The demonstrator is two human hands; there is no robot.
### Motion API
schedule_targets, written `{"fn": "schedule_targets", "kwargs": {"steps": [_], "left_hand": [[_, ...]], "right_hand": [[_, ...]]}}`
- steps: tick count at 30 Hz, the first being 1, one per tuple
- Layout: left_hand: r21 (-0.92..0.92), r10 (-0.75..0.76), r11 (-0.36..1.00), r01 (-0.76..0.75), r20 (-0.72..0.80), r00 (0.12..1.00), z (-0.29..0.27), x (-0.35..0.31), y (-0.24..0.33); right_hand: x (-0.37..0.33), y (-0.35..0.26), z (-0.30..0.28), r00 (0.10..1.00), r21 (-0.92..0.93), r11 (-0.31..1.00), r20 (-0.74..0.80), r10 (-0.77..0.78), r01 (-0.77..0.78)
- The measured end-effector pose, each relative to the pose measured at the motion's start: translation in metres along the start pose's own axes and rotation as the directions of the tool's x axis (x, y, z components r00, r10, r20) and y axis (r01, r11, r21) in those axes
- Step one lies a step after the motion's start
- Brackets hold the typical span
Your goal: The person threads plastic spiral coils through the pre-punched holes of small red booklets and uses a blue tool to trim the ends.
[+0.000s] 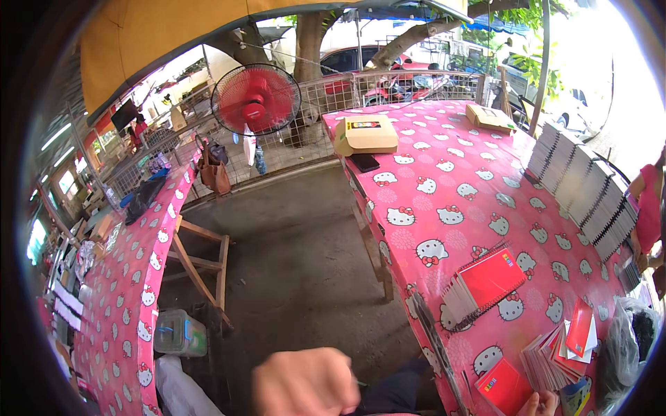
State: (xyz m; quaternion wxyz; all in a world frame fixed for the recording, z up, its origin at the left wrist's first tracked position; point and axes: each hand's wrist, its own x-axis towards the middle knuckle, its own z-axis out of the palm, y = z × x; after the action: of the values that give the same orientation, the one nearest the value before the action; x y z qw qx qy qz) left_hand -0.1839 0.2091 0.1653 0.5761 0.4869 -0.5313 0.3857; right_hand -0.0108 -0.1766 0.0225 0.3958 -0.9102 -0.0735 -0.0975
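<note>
My left hand is raised at the bottom middle, above the floor and left of the table. Its fingers are curled in and slightly blurred; whether anything is inside them is hidden. At the lower right edge, my right hand is partly cut off by the frame. Its fingertips grip the near edge of a red-covered notebook, which lies tilted on the pink table. Just beyond that hand is a fanned pile of small booklets, with a red booklet on top.
A pink patterned cloth covers the right table; spiral notebooks are stacked on it. Tall notebook stacks line its far right side, near another person. A plastic bag, cardboard box, phone, red fan and lidded bin stand around.
</note>
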Motion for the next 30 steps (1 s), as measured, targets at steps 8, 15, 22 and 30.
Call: {"fn": "schedule_targets", "kwargs": {"steps": [8, 15, 22, 30], "left_hand": [[0.098, -0.978, 0.192, 0.977, -0.065, 0.199, 0.062, -0.074, -0.116], [0.248, -0.970, 0.048, 0.968, -0.220, 0.105, 0.098, -0.146, -0.174], [0.070, -0.889, 0.249, 0.966, -0.379, 0.257, 0.112, -0.120, -0.169], [0.524, -0.701, 0.426, 0.738, -0.325, 0.635, 0.156, -0.124, -0.192]], "right_hand": [[0.011, 0.032, 0.027, 0.970, 0.233, 0.966, 0.238, 0.059, -0.116], [0.013, 0.050, 0.027, 0.960, 0.085, 0.991, 0.268, 0.079, -0.105], [-0.004, -0.002, -0.003, 0.997, 0.194, 0.980, -0.053, 0.054, -0.043], [-0.014, -0.020, 0.043, 0.995, 0.586, 0.808, 0.017, -0.094, 0.066]]}}
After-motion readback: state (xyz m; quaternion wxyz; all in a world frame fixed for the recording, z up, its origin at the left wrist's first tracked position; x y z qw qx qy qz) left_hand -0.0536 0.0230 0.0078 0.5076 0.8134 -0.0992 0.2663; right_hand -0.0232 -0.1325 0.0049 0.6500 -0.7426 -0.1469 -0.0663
